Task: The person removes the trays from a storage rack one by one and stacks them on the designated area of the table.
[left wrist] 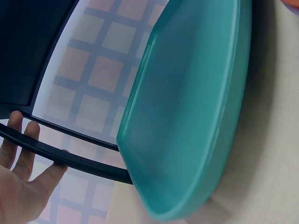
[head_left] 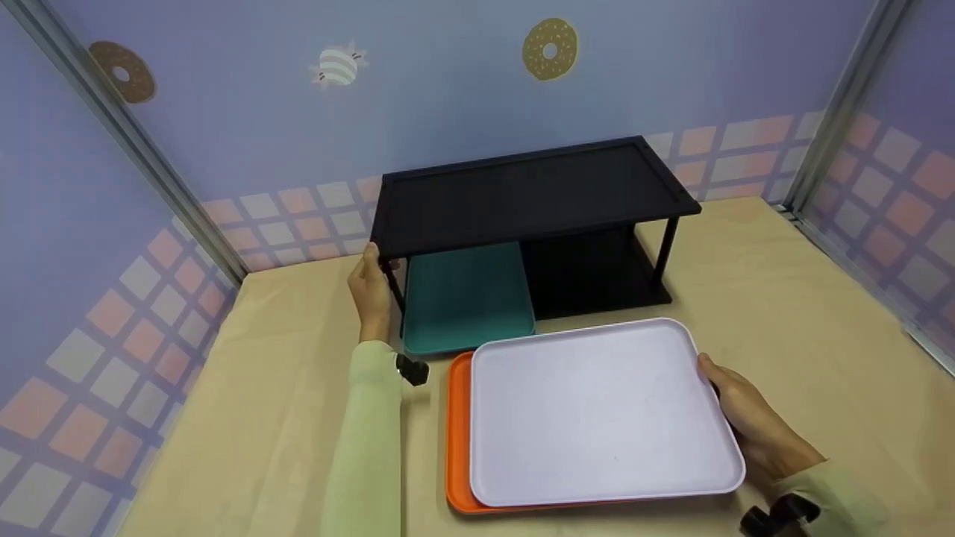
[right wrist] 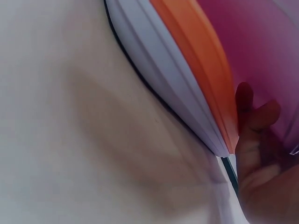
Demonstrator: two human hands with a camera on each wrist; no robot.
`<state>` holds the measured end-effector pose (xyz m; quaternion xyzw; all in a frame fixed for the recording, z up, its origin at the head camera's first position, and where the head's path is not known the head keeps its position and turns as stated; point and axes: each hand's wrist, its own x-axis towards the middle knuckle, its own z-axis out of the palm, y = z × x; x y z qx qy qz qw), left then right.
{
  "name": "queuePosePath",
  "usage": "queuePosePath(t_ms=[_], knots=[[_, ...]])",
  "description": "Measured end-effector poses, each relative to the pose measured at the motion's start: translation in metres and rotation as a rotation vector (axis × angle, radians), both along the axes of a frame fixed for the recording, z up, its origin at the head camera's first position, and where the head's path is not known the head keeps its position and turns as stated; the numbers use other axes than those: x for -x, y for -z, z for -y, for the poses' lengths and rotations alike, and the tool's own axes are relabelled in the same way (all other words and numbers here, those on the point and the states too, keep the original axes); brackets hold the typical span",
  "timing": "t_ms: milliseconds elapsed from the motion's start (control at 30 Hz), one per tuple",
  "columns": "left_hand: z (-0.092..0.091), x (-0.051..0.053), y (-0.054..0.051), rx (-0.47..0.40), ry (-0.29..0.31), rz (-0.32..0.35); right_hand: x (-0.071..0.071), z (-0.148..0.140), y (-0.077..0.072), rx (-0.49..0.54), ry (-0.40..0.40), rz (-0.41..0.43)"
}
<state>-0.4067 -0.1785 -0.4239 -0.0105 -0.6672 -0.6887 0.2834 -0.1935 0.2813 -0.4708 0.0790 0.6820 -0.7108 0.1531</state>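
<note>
A two-tier black shelf rack (head_left: 522,194) stands near the back wall. My left hand (head_left: 370,291) grips its front left corner and post, thumb and fingers on either side of the post in the left wrist view. A teal tray (head_left: 470,298) lies on the left of the lower tier, its front jutting out slightly. In front of the rack, my right hand (head_left: 753,418) holds the right edge of a white tray (head_left: 604,410) stacked on an orange tray (head_left: 458,440). In the right wrist view, its fingers rest against a pinkish surface (right wrist: 261,51) beside the orange rim.
A beige cloth (head_left: 283,418) covers the table. Patterned walls (head_left: 448,89) with metal corner posts (head_left: 843,97) enclose the back and sides. The black lower tier (head_left: 589,276) shows to the right of the teal tray.
</note>
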Motion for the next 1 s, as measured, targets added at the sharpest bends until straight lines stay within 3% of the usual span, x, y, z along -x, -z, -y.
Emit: queuePosePath(t_ms=[233,433,700,1000], knots=[[0.0007,0.0001,-0.0006,0.006,-0.004,0.008,0.0003,0.0017,-0.0022,-0.041,0.009,0.001],[0.0019,0.0006,-0.0001,-0.005,-0.003,-0.004,0.002,0.0015,-0.0046,0.005,0.02,-0.008],[0.0025,0.0013,0.0006,0.001,0.007,-0.021,0.0036,-0.0068,-0.0074,0.068,-0.025,-0.094],[0.0013,0.0004,0.0011,0.009,0.002,0.01,0.0061,-0.0057,-0.0043,-0.023,-0.071,-0.115]])
